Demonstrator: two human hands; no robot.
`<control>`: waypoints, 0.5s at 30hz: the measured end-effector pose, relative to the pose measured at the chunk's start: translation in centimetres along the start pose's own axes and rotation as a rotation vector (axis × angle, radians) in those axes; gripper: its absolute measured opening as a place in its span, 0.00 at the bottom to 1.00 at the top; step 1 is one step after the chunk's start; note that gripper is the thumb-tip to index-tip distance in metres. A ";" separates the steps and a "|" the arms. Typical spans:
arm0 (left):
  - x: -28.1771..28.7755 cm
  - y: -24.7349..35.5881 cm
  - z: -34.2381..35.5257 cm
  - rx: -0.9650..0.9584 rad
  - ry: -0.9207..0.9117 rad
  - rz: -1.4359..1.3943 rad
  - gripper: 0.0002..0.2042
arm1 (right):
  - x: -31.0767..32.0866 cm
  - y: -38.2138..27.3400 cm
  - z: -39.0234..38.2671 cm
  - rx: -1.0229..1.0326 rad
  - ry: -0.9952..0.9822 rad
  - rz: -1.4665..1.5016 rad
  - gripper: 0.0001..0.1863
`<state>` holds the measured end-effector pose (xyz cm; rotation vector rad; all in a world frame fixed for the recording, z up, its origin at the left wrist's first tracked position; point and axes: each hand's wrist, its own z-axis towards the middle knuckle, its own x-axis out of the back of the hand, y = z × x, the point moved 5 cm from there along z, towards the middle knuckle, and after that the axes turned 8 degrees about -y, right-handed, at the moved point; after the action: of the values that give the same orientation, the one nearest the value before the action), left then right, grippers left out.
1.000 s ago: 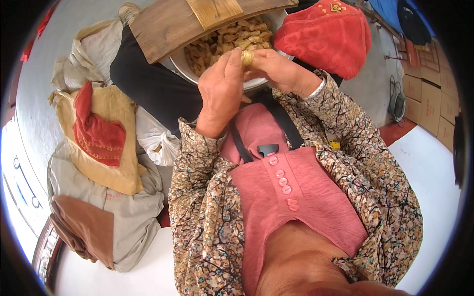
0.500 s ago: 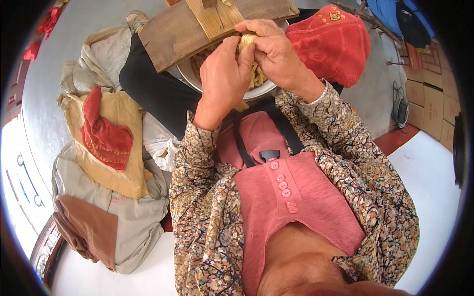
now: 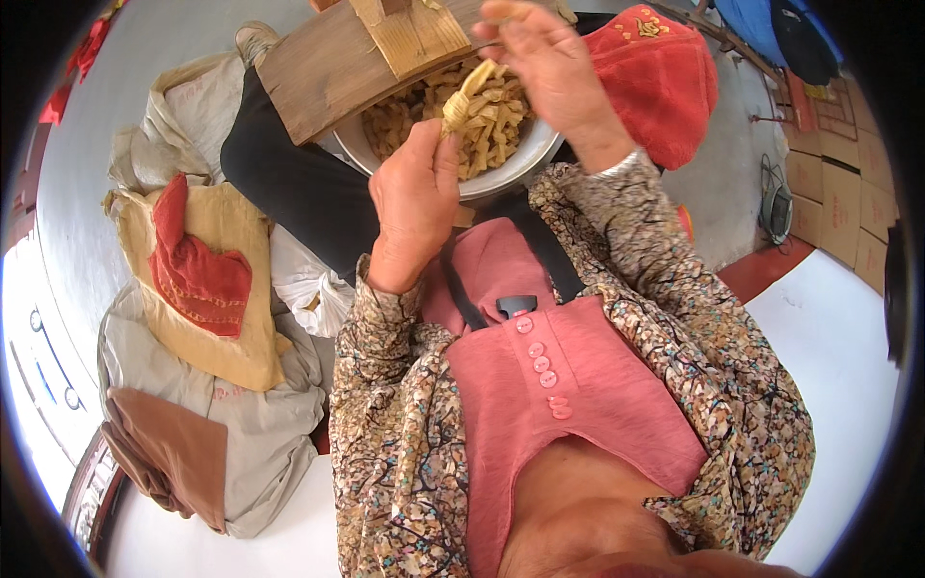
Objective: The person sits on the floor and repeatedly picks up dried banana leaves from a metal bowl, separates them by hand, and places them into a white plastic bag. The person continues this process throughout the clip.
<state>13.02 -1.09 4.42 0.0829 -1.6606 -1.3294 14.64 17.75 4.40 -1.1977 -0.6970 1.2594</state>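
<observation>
A pale yellow strip (image 3: 460, 110), wound round itself into a small knotted bundle, stands up from my left hand (image 3: 416, 193). The thumb and fingers of that hand pinch its lower end. Its loose upper end points towards my right hand (image 3: 568, 82), which is raised near the wooden board, its fingers smeared by motion. Whether those fingers grip anything I cannot make out. Below both hands, a round white metal basin (image 3: 528, 166) holds many cut, pale yellow pieces (image 3: 494, 125). The wooden board (image 3: 332, 67) lies across the basin's far side, with a lighter wooden block (image 3: 412, 40) on it.
A red cloth (image 3: 665, 87) lies right of the basin. On the left are filled sacks (image 3: 270, 424), a tan sack (image 3: 217, 337), a small red cloth (image 3: 193, 270), a brown cloth (image 3: 178, 443) and a white plastic bag (image 3: 310, 289). Cardboard boxes (image 3: 838, 202) stand far right.
My hands have parted: the left moved down and nearer with the wound strip, the right rose away to the right. More of the basin's pieces now show.
</observation>
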 end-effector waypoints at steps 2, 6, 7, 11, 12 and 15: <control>1.3 0.6 -0.1 -0.145 0.097 0.238 0.06 | -0.8 -3.3 0.4 0.028 -0.115 -0.173 0.15; 2.0 1.7 0.8 -0.310 0.137 0.449 0.10 | -1.5 -2.8 -0.8 -0.135 -0.518 -0.640 0.13; 2.0 1.9 1.1 -0.337 0.137 0.475 0.10 | -1.1 -2.4 -1.0 -0.221 -0.586 -0.710 0.13; 2.3 1.2 1.2 -0.348 0.031 0.224 0.08 | -0.1 -3.0 -1.8 -0.218 -0.719 -1.078 0.14; 2.2 1.7 1.2 -0.347 0.024 0.283 0.06 | -0.6 -3.9 -2.0 -0.008 -0.665 -1.144 0.13; 2.0 2.7 1.5 -0.375 0.029 0.286 0.05 | -3.4 -5.4 -1.9 0.278 -0.629 -1.291 0.10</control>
<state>12.21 -0.09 7.92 -0.3429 -1.3160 -1.3844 17.32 14.58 9.60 0.0525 -1.3782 0.5257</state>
